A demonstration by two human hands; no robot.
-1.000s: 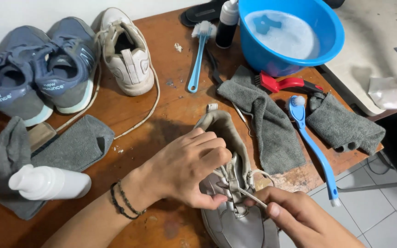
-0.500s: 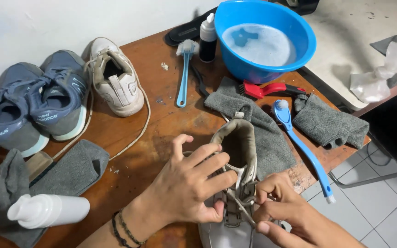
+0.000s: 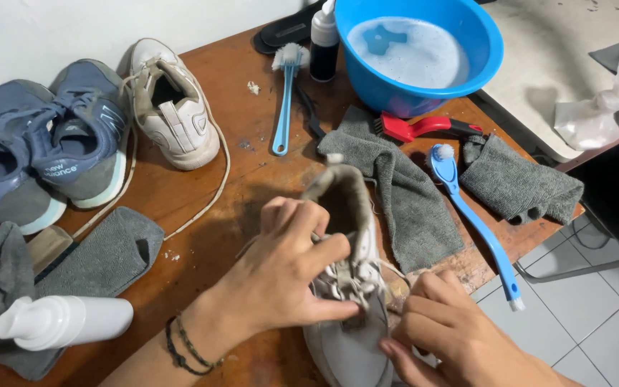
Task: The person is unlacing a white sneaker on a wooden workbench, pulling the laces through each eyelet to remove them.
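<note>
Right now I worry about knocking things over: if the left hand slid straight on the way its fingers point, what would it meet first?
The left hand rests on the white sneaker, fingers pointing right. Going on, it would probably meet the grey cloth first, then the blue brush; depth is unclear.

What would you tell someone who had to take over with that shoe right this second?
Left hand: gripping the worn white lace-up sneaker over its tongue, steadying it on the brown wooden table.
Right hand: fingers pinching at the white shoelace by the eyelets.
Nearby: grey folded cloth, long blue brush, blue plastic basin of soapy water.
Done: lace looks loose across the upper eyelets.
Left: the lace is still threaded in the shoe.
</note>
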